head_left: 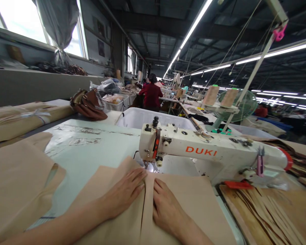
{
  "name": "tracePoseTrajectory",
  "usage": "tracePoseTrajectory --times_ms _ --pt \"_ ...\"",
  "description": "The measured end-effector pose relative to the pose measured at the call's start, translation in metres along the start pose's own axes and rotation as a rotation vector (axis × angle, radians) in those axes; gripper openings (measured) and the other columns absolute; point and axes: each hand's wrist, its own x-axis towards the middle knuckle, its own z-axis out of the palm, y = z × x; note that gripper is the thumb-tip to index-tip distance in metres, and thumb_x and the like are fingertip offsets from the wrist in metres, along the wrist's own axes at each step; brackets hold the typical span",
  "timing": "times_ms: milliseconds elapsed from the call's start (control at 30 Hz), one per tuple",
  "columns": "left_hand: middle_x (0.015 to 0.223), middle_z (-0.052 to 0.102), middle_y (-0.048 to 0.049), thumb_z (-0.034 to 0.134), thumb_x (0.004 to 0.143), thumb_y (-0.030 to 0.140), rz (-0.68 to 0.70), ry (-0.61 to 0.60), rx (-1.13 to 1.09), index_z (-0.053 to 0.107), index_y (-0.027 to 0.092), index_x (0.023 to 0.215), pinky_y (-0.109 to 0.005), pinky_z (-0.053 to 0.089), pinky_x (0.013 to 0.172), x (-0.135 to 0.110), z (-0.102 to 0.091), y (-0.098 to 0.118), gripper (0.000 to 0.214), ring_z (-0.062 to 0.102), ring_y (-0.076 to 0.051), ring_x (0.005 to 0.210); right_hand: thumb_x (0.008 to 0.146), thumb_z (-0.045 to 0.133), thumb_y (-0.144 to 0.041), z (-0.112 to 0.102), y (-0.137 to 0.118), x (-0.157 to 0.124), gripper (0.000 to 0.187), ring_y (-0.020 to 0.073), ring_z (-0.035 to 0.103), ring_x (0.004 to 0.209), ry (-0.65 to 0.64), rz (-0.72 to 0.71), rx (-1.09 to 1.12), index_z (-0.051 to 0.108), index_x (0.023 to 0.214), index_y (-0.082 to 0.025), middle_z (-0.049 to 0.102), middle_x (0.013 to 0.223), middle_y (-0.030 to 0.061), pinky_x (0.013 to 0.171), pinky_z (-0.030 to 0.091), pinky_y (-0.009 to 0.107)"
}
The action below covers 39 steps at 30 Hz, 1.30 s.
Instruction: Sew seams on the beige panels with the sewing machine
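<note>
My left hand (124, 193) lies flat, fingers stretched out, on a beige piece of fabric (112, 183) just in front of the needle of a white DUKI sewing machine (201, 149). My right hand (165, 204) rests flat beside it on the adjoining beige panel (193, 200). A seam line runs between the two hands toward the needle. Neither hand holds anything; both press the fabric down onto the pale green table (91, 149).
More beige fabric (17, 180) lies at the left, and a stack of cut strips (270, 214) at the right. A white bin (142, 117), a brown bag (89, 103), thread cones (211, 95) and a fan (242, 105) stand behind. A person in red (151, 95) works farther back.
</note>
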Motion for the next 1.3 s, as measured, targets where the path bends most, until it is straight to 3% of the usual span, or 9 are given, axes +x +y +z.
tracePoseTrajectory --times_ms 100,200,267,367,433,733,1000,1300 --pt "0.117 0.066 -0.0097 0.040 0.103 0.027 -0.043 0.026 0.011 0.066 0.016 0.115 -0.041 0.048 0.102 0.018 -0.002 -0.011 0.030 0.061 -0.024 0.111 0.082 0.052 -0.008 -0.002 -0.001 0.001 0.037 0.0219 0.047 0.116 -0.010 0.010 0.040 0.063 0.115 -0.021 0.060 0.119 0.0057 0.108 0.038 0.034" --pt "0.098 0.069 -0.0058 0.044 0.102 0.029 -0.063 0.011 0.008 0.070 0.019 0.094 -0.037 0.052 0.092 0.017 -0.008 -0.012 0.029 0.065 -0.021 0.095 0.082 0.052 -0.009 -0.005 -0.001 0.001 0.037 0.0223 0.047 0.115 -0.018 0.022 0.057 0.063 0.115 -0.021 0.059 0.121 0.0054 0.108 0.038 0.036" --pt "0.109 0.069 -0.0058 0.051 0.100 0.034 -0.062 -0.014 -0.002 0.069 0.020 0.105 -0.037 0.051 0.096 0.006 -0.009 -0.009 0.023 0.064 -0.021 0.102 0.082 0.053 -0.009 -0.007 -0.001 0.002 0.037 0.0225 0.046 0.117 -0.028 0.019 0.060 0.062 0.116 -0.021 0.059 0.123 0.0054 0.109 0.037 0.036" --pt "0.140 0.055 -0.0119 0.053 0.099 0.040 -0.056 -0.041 0.044 0.053 0.018 0.136 -0.049 0.037 0.112 -0.011 -0.005 -0.005 0.043 0.051 -0.028 0.129 0.082 0.054 -0.009 -0.009 -0.002 0.003 0.038 0.0218 0.044 0.122 -0.053 0.013 0.059 0.062 0.117 -0.021 0.056 0.129 0.0053 0.114 0.033 0.036" --pt "0.148 0.047 -0.0150 0.046 0.102 0.043 -0.067 -0.054 0.082 0.044 0.015 0.144 -0.055 0.028 0.116 -0.016 -0.002 -0.006 0.050 0.041 -0.030 0.138 0.084 0.054 -0.010 -0.009 -0.001 0.003 0.036 0.0218 0.044 0.124 -0.068 0.015 0.051 0.062 0.118 -0.021 0.056 0.130 0.0057 0.116 0.031 0.038" --pt "0.147 0.050 -0.0075 0.046 0.103 0.037 -0.057 -0.086 0.038 0.049 0.027 0.142 -0.052 0.016 0.120 -0.015 -0.008 -0.010 0.040 0.041 -0.024 0.139 0.085 0.050 -0.008 -0.010 -0.001 0.003 0.041 0.0208 0.042 0.129 -0.087 0.010 0.048 0.061 0.124 -0.020 0.055 0.132 0.0072 0.118 0.030 0.039" --pt "0.149 0.049 -0.0067 0.044 0.104 0.034 -0.012 -0.099 0.024 0.043 0.028 0.148 -0.051 0.012 0.121 -0.023 -0.007 -0.009 0.044 0.040 -0.022 0.140 0.087 0.050 -0.010 -0.010 -0.001 0.003 0.044 0.0205 0.042 0.130 -0.083 0.013 0.034 0.058 0.129 -0.019 0.055 0.134 0.0081 0.119 0.031 0.039" --pt "0.146 0.051 -0.0063 0.045 0.104 0.034 0.009 -0.129 0.034 0.047 0.026 0.144 -0.052 0.010 0.121 -0.022 -0.011 -0.007 0.041 0.039 -0.024 0.140 0.086 0.051 -0.010 -0.008 0.000 0.002 0.044 0.0207 0.042 0.130 -0.093 0.034 0.037 0.058 0.129 -0.018 0.055 0.135 0.0080 0.119 0.029 0.039"
